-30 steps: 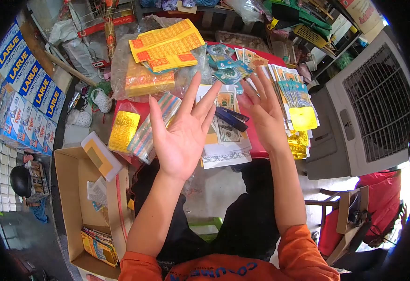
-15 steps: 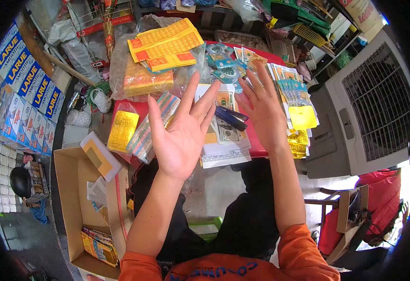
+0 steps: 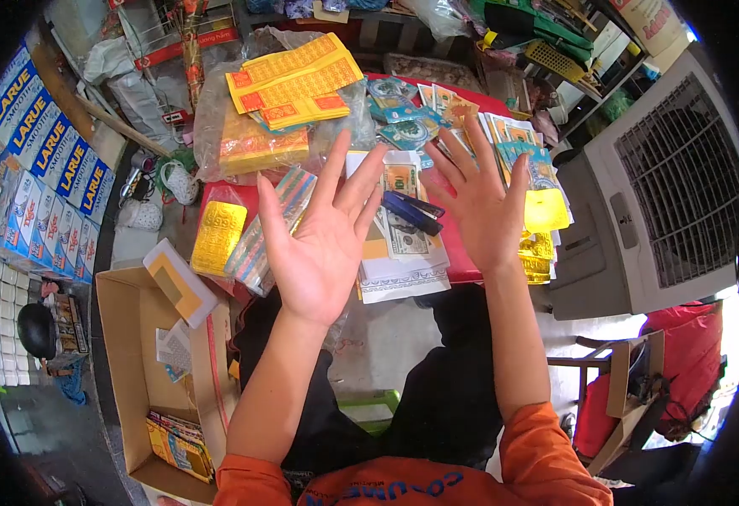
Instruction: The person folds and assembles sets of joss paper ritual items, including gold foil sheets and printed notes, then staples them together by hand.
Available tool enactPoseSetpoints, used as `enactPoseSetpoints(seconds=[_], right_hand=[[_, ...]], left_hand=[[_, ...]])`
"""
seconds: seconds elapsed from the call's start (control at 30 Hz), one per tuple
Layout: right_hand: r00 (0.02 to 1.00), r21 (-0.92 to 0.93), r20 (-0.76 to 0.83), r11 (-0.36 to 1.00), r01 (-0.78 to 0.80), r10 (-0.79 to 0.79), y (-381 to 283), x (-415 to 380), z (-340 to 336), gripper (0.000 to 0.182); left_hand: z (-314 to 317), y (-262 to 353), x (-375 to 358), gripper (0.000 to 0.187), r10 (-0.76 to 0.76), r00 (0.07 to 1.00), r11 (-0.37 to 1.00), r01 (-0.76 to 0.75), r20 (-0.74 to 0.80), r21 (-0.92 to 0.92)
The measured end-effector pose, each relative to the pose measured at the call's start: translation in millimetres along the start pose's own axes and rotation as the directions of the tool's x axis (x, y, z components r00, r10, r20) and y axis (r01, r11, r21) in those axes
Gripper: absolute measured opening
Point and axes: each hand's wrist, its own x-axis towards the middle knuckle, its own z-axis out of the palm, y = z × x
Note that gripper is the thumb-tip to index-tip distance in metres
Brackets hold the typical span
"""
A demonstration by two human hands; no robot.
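Note:
Palm up and fingers spread, my left hand (image 3: pixel 315 261) hovers over the near side of the red table (image 3: pixel 464 268), holding nothing. My right hand (image 3: pixel 486 218) is raised beside it, also spread and holding nothing. Between them a dark blue stapler (image 3: pixel 412 212) lies on printed paper notes (image 3: pixel 409 240) and white sheets (image 3: pixel 405 282). Left of my left hand are a striped plastic-wrapped bundle (image 3: pixel 260 240) and a gold embossed packet (image 3: pixel 218 236). Close to my right hand lie a gold sheet (image 3: pixel 547 209) and a stack of blue notes (image 3: pixel 538 169).
Yellow printed paper strips (image 3: pixel 298 72) lie on plastic at the table's back. An open cardboard box (image 3: pixel 125 337) with paper packets stands at left, near stacked beer cartons (image 3: pixel 57 152). A grey air cooler (image 3: pixel 639 202) stands at right, above a chair with red cloth (image 3: pixel 682 371).
Both hands stay raised and spread. My right thumb now shows extended to the right, and my left hand has shifted slightly left. The view has moved a little; the table items look unchanged.

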Motion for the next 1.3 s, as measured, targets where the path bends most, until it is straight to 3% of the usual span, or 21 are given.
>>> enactPoseSetpoints(seconds=[0.07,0.1,0.17,0.2,0.27,0.3,0.53,0.6,0.63,0.67,0.73,0.8,0.87,1.0,1.07,1.1,1.17,1.3], right_hand=[[0.995,-0.298,-0.055,0.953,0.059,-0.078,5,3,-3,0.074],[0.995,-0.298,-0.055,0.953,0.058,-0.078,9,2,-6,0.074],[0.992,-0.739,0.015,0.667,0.096,-0.126,15,-3,-13,0.054],[0.991,-0.741,0.013,0.665,0.097,-0.130,14,-4,-12,0.054],[0.963,-0.957,0.240,0.134,0.256,-0.123,10,-7,-8,0.044],[0.937,-0.943,0.308,0.079,0.324,-0.166,14,-9,-8,0.044],[0.932,-0.931,0.356,0.056,0.360,-0.069,18,-10,-16,0.040],[0.941,-0.944,0.324,0.037,0.329,-0.094,14,-11,-13,0.037],[0.948,-0.954,0.295,0.019,0.299,-0.120,12,-11,-11,0.034],[0.948,-0.954,0.295,0.019,0.300,-0.118,11,-11,-11,0.034],[0.942,-0.968,0.245,-0.115,0.224,-0.228,8,-11,-12,0.030],[0.943,-0.969,0.230,-0.150,0.198,-0.241,8,-11,-15,0.030],[0.939,-0.950,0.204,-0.288,0.122,-0.276,12,-12,-20,0.034],[0.931,-0.928,0.200,-0.364,0.080,-0.306,19,-11,-26,0.034],[0.915,-0.932,0.200,-0.357,0.067,-0.350,23,-10,-23,0.030],[0.915,-0.932,0.198,-0.356,0.066,-0.351,26,-10,-22,0.030],[0.919,-0.942,0.198,-0.326,0.082,-0.342,34,-9,-20,0.032],[0.903,-0.930,0.251,-0.345,0.126,-0.348,43,-10,-14,0.037]], left_hand=[[-1,0,0,0.101,0.007,1.000,1.000,-0.007,-0.005,0.004],[-2,0,0,0.101,0.014,1.000,1.000,-0.014,-0.010,0.007],[0,1,-1,0.101,0.014,0.999,1.000,-0.014,-0.028,0.013],[1,1,0,0.100,0.015,0.999,1.000,-0.015,-0.043,0.018],[-1,1,-1,0.099,0.019,0.999,1.000,-0.019,-0.044,0.003],[-3,1,0,0.098,0.028,0.998,1.000,-0.029,-0.050,-0.008],[-5,1,-2,0.091,0.048,0.990,0.997,-0.038,-0.130,0.073],[-12,-1,-3,0.076,0.027,0.963,0.859,0.115,-0.268,0.499],[-11,-6,-2,0.060,0.067,0.949,0.822,0.123,-0.309,0.556],[-12,-9,-2,0.060,0.068,0.948,0.822,0.123,-0.311,0.556],[-15,-13,-2,0.054,0.120,0.939,0.717,0.142,-0.322,0.682],[-17,-14,-2,0.047,0.116,0.944,0.732,0.128,-0.309,0.669],[-16,-15,-3,0.043,0.130,0.943,0.756,0.105,-0.306,0.646],[-9,-18,-4,0.045,0.111,0.928,0.746,0.159,-0.357,0.647],[-19,-21,-4,0.065,0.083,0.941,0.754,0.156,-0.328,0.638],[-20,-23,-3,0.065,0.082,0.941,0.754,0.157,-0.328,0.638],[-19,-28,-3,0.078,0.086,0.912,0.799,0.178,-0.401,0.575],[-28,-29,1,0.084,0.054,0.907,0.790,0.218,-0.419,0.573]])
